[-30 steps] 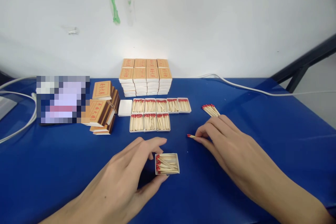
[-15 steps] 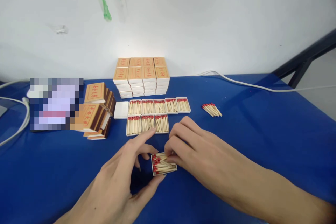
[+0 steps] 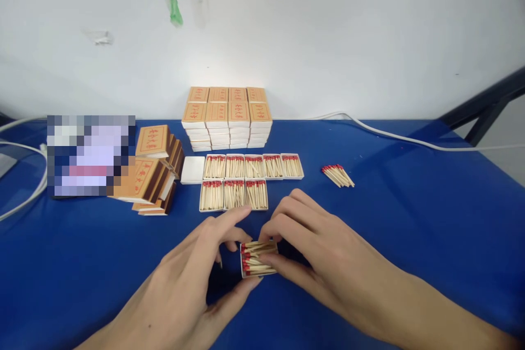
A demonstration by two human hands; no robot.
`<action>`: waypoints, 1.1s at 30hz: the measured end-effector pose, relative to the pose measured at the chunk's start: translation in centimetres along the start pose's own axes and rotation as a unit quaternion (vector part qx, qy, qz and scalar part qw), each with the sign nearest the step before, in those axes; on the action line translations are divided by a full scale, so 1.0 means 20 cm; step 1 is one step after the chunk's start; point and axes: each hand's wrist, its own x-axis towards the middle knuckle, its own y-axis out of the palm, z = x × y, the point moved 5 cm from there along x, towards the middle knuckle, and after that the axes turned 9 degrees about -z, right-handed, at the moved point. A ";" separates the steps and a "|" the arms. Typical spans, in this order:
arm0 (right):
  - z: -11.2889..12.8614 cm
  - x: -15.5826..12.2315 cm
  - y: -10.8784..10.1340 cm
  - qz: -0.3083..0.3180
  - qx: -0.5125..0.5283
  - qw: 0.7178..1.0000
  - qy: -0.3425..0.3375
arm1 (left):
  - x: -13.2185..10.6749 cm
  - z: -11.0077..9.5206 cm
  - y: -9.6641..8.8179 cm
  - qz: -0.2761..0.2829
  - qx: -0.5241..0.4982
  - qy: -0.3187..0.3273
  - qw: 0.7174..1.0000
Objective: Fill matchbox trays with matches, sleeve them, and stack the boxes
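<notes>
A small white matchbox tray (image 3: 241, 263) filled with red-headed matches (image 3: 255, 267) lies on the blue table, heads toward the left. My left hand (image 3: 184, 279) steadies it from the left, thumb at the near edge and a fingertip at the far corner, with the index finger raised. My right hand (image 3: 324, 251) is over the tray's right end. Its thumb rests on the matches and the index finger bends down at the far side; the fingertips partly hide the sticks. Beyond my hands stand two rows of filled trays (image 3: 233, 195), with a blank white piece (image 3: 192, 170) beside them.
A stack of orange-topped matchboxes (image 3: 227, 112) stands against the white wall. More orange covers (image 3: 141, 178) are piled at the left, near a pixelated object (image 3: 94, 156). Loose matches (image 3: 338, 175) lie on the right. A white cable (image 3: 389, 134) runs along the back.
My right thumb and index finger have spread apart over the tray, where they were pinched together. The matches lie more evenly aligned. The whole view has shifted slightly.
</notes>
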 end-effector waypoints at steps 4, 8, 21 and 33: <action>-0.04 -0.02 0.01 -0.009 0.042 0.998 0.044 | -0.01 0.00 -0.01 0.013 0.004 -0.004 1.000; -0.04 -0.03 0.03 -0.020 0.067 0.996 0.054 | -0.01 -0.01 -0.01 0.015 0.008 0.012 1.000; -0.03 -0.04 0.03 -0.042 0.079 0.993 0.079 | 0.03 -0.08 -0.03 -0.018 0.049 0.098 0.994; -0.03 -0.04 0.00 0.055 0.161 0.966 0.194 | 0.04 -0.10 -0.04 -0.002 0.006 0.114 0.993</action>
